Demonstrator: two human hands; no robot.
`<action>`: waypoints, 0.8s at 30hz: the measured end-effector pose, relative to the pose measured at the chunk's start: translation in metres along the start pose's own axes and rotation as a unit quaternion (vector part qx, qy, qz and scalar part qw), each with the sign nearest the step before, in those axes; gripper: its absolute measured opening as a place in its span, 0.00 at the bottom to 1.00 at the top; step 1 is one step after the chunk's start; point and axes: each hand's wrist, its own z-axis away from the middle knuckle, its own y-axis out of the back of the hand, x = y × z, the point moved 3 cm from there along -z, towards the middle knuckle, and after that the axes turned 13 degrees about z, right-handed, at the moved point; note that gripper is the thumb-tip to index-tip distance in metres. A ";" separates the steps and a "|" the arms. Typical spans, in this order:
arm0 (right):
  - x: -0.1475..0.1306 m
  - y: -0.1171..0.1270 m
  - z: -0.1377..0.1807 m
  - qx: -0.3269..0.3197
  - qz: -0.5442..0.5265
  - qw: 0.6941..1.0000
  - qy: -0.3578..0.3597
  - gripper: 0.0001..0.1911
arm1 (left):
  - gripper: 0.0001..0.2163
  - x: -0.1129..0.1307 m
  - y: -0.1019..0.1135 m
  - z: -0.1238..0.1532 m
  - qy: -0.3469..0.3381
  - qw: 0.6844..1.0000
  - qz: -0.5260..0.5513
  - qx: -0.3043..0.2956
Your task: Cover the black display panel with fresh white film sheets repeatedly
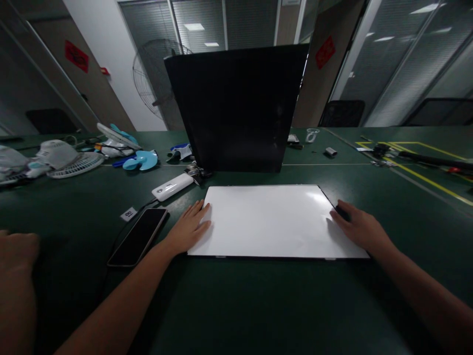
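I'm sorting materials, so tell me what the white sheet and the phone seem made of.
White sheet: probably plastic, satin; its flat, even white face shows a soft glare near the far right corner.
Phone: likely glossy glass in front, judging by its smooth, dark face; its pale rim could be metal or plastic.

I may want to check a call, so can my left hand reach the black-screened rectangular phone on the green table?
Likely yes: the phone lies uncovered near your left hand, which would only have to leave the flat white rectangular panel.

White panel [271, 224] on green table [254, 305]
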 end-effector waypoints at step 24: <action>-0.001 0.028 0.018 -0.002 -0.589 0.801 -0.106 0.42 | 0.35 0.002 -0.002 0.002 0.002 1.000 -0.012 -0.025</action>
